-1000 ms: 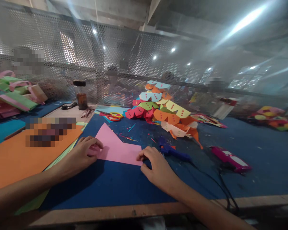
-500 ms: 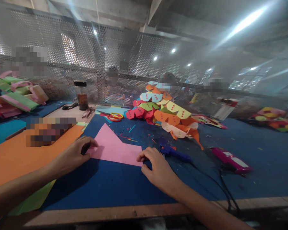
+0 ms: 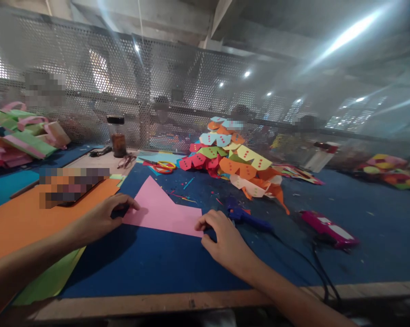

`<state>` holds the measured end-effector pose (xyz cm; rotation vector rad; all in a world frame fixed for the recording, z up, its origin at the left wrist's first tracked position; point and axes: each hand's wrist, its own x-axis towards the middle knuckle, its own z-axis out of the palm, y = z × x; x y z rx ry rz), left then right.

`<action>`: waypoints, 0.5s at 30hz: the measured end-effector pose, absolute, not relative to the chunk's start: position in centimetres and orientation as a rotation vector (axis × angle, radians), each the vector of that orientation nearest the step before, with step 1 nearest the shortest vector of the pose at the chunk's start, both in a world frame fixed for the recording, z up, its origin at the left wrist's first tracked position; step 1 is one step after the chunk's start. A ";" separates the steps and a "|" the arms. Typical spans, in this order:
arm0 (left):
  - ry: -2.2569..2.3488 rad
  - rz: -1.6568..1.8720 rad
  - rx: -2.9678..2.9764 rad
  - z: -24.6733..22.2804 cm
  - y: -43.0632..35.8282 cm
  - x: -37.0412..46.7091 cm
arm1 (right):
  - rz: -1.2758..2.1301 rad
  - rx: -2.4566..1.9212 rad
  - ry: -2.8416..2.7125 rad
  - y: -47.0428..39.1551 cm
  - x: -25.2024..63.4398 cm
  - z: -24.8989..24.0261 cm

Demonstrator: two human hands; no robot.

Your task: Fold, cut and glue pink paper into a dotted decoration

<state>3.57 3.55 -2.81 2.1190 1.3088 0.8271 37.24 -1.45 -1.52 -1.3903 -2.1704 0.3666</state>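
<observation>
A folded sheet of pink paper [image 3: 167, 214] lies on the blue table top, with a pointed peak at its left part and a straight lower edge. My left hand [image 3: 114, 213] is at its left corner, thumb below and fingers curled onto the paper. At the opposite end, my right hand [image 3: 220, 238] grips the right corner between thumb and fingers. Just right of that hand lies a blue glue gun [image 3: 251, 219] with a black cord. Orange sheets [image 3: 17, 227] lie under and beside my left forearm, with green paper [image 3: 55, 277] below them.
Cut, dotted paper shapes [image 3: 241, 159] are heaped at the back. Scissors [image 3: 164, 167], a jar [image 3: 117, 138] and a phone-like blurred item [image 3: 75, 186] stand or lie to the left. A magenta case [image 3: 329, 229] lies right. A perforated metal screen [image 3: 177, 81] closes the back.
My left hand has shifted very slightly left at the paper's corner. My right hand and the pink paper stay nearly where they were.
</observation>
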 end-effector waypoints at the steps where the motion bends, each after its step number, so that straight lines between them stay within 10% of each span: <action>1: 1.305 0.828 2.122 -2.8 3.5 3.6 | 0.366 -1.387 -2.172 -1.4 37.3 -1.5; 15: 1.467 0.861 2.157 -2.3 2.6 5.1 | 0.366 -1.382 -2.187 -1.4 37.3 -1.5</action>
